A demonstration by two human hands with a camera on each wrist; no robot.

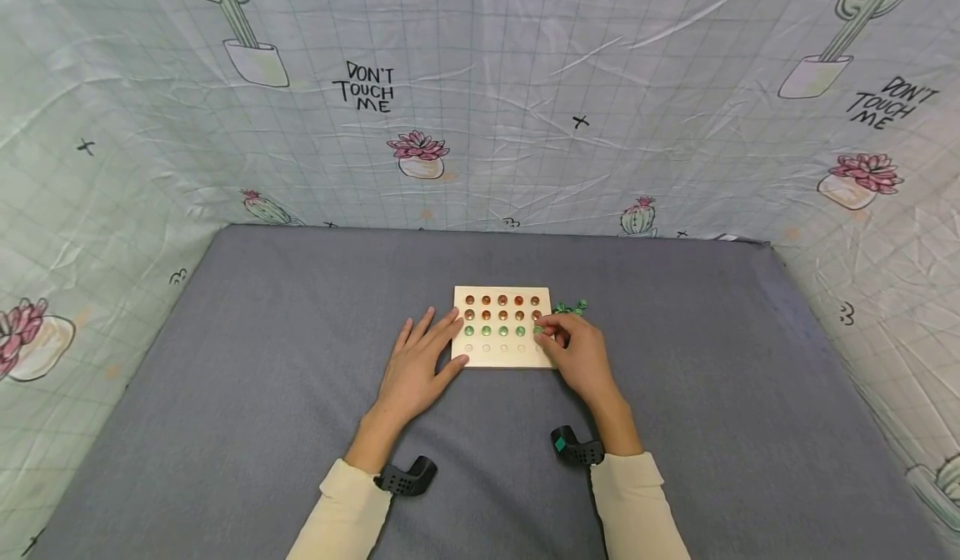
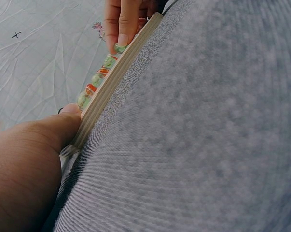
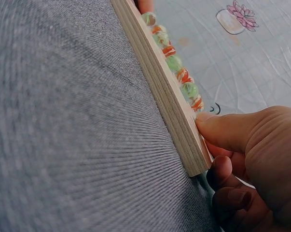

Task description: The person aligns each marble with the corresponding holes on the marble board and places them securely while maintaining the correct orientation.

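A pale wooden board [image 1: 504, 360] with rows of round hollows lies on the grey cloth. Orange-brown marbles [image 1: 502, 300] fill the two far rows, and green marbles [image 1: 503, 331] sit in the row in front of them. The nearest row shows bare wood hollows. My left hand [image 1: 414, 372] rests at the board's left side, fingers spread and fairly straight, thumb at its near corner. At the right end of the green row, my right hand [image 1: 581, 356] pinches a green marble [image 2: 120, 48] between thumb and finger, right at the board's surface.
More green marbles [image 1: 572, 307] lie in a loose cluster just beyond the right hand, beside the board's far right corner. Grey cloth [image 1: 300, 310] covers the table. A patterned fabric curtain [image 1: 510, 127] rises behind and on both sides.
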